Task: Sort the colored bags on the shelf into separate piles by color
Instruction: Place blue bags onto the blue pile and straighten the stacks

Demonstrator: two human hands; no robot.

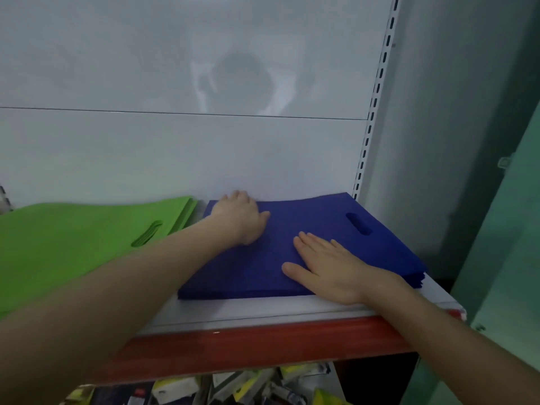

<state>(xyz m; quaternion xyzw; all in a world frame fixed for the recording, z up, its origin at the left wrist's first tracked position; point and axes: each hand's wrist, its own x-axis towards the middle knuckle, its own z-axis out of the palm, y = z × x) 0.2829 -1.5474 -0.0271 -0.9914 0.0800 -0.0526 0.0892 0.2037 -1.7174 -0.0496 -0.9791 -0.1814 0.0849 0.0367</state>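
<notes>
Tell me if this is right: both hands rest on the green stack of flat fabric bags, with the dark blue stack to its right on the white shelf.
No. The head view shows the left hand and right hand resting on the dark blue stack of flat fabric bags, not the green stack. Blue does lie to green's right on the white shelf.
</notes>
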